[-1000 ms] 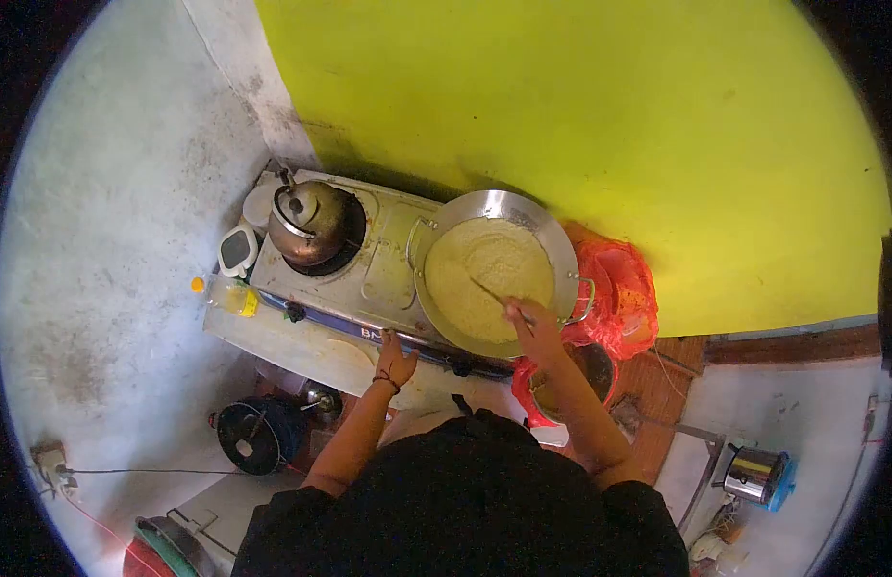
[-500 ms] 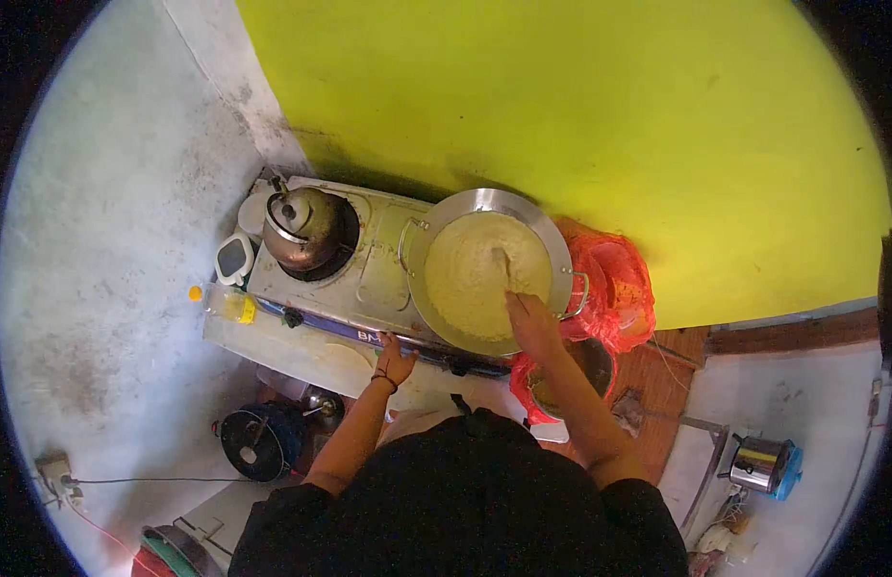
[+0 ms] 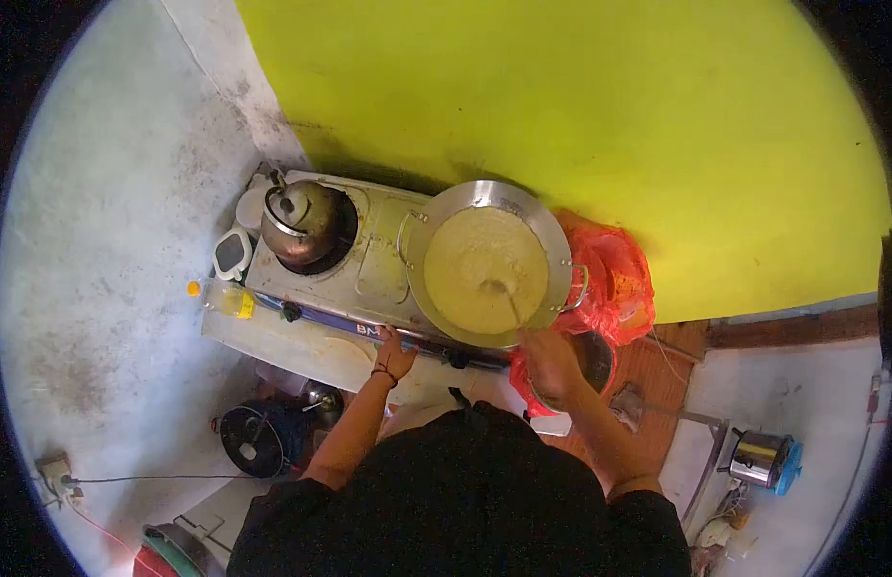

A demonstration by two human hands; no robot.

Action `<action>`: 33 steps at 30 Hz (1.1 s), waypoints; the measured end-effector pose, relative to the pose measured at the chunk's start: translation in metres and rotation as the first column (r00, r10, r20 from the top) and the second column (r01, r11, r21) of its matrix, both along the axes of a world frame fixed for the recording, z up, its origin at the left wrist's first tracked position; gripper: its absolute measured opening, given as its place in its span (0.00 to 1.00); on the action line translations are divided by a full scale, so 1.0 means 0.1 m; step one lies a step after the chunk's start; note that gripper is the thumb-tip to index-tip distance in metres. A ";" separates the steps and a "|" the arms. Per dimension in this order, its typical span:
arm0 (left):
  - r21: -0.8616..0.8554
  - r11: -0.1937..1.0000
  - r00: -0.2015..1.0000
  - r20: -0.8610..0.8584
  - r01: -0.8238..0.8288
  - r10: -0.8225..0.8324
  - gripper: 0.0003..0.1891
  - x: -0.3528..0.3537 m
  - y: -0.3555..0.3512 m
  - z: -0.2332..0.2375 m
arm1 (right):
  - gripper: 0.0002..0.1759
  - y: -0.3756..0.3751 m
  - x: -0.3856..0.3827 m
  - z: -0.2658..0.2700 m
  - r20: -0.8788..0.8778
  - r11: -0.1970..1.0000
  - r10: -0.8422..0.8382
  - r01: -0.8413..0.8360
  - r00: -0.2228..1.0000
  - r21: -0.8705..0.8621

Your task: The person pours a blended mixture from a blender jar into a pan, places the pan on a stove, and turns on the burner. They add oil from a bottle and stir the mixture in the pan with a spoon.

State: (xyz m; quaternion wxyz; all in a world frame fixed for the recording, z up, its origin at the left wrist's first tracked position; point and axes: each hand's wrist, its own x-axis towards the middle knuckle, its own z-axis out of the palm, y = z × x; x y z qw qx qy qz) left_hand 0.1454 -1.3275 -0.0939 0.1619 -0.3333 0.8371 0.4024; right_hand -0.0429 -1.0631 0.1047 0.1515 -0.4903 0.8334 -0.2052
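Observation:
A wide metal wok [image 3: 567, 255] with two loop handles sits on the right burner of the gas stove [image 3: 378, 260]. Pale yellow, slightly foamy liquid [image 3: 475, 250] fills much of it. My right hand [image 3: 550, 365], just beyond the wok's near rim, is closed around the handle of a ladle [image 3: 496, 287], whose head dips into the liquid. At the stove's front edge, beside the brand lettering, my left hand [image 3: 396, 358] rests with its fingers apart and holds nothing.
A kettle [image 3: 300, 231] occupies the left burner. Left of the stove lie a plastic bottle [image 3: 225, 298] and a white device [image 3: 232, 254]. Red plastic bags [image 3: 614, 279] and a bucket [image 3: 598, 365] stand to the right. Below left is a dark pan [image 3: 256, 440].
My right hand has drawn back toward my body and slightly right. The ladle's head has moved nearer the wok's near side. My left hand stays on the stove edge.

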 end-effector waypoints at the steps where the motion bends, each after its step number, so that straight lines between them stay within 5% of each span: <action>1: -0.030 1.000 1.000 -0.014 0.003 -0.003 0.50 0.02 0.02 -0.04 | 0.15 0.01 -0.03 -0.05 -0.073 0.999 -0.023 0.020 0.997 -0.041; 3: -0.095 0.995 0.999 -0.048 0.006 -0.011 0.49 0.01 0.04 -0.10 | 0.15 -0.02 -0.14 -0.27 -0.221 0.990 -0.076 0.047 0.972 -0.131; 6: -0.055 0.998 1.000 -0.024 -0.020 0.019 0.48 -0.04 0.08 0.11 | 0.17 -0.28 -0.19 -0.50 -0.215 0.987 -0.138 0.115 0.967 -0.114; 9: -0.316 0.942 0.978 -0.203 -0.111 0.048 0.48 0.08 0.25 -0.36 | 0.17 -0.52 -0.12 -0.58 -0.222 0.950 -0.094 0.021 0.971 -0.311; 12: -0.306 0.934 0.947 -0.308 -0.184 0.086 0.38 0.07 0.51 0.02 | 0.16 -0.55 0.02 -0.57 -0.154 0.947 -0.051 -0.001 0.987 -0.320; 15: 0.059 0.996 0.997 -0.008 0.072 -0.071 0.27 -0.02 0.64 0.11 | 0.16 -0.44 0.09 -0.27 -0.039 0.962 -0.011 0.000 0.999 -0.273; 18: 0.099 0.938 0.916 0.205 0.332 -0.345 0.22 -0.17 0.78 0.26 | 0.14 -0.23 0.01 -0.12 -0.028 0.964 -0.081 0.071 0.996 -0.256; 21: 0.127 0.944 0.950 0.040 0.304 -0.311 0.24 -0.06 0.95 -0.60 | 0.14 -0.14 -0.11 -0.02 -0.125 0.965 -0.146 0.113 0.981 -0.237; 22: 0.328 0.932 0.985 0.032 0.151 -0.171 0.24 -0.05 1.00 -0.73 | 0.14 -0.12 -0.15 -0.03 -0.133 0.957 -0.181 0.143 0.974 -0.250; 24: 0.671 0.726 0.988 0.105 -0.152 0.109 0.25 -0.07 1.07 -0.86 | 0.14 -0.12 -0.23 -0.08 -0.147 0.939 -0.246 0.198 0.958 -0.280; 27: 0.640 0.761 0.994 0.093 -0.107 0.062 0.25 -0.19 1.02 -0.40 | 0.13 -0.22 -0.29 -0.01 -0.199 0.863 -0.366 0.252 0.909 -0.438; 29: 0.759 0.592 0.961 0.180 -0.270 0.208 0.24 -0.14 1.00 -1.09 | 0.13 -0.27 -0.41 -0.13 -0.224 0.868 -0.405 0.295 0.886 -0.399; 31: 0.763 0.536 0.923 0.212 -0.361 0.321 0.24 -0.15 1.01 -1.11 | 0.13 -0.36 -0.56 -0.29 -0.242 0.874 -0.419 0.318 0.875 -0.366; 33: 0.674 0.616 0.894 0.160 -0.408 0.418 0.23 -0.17 1.07 -0.93 | 0.13 -0.53 -0.70 -0.42 -0.248 0.886 -0.407 0.314 0.879 -0.341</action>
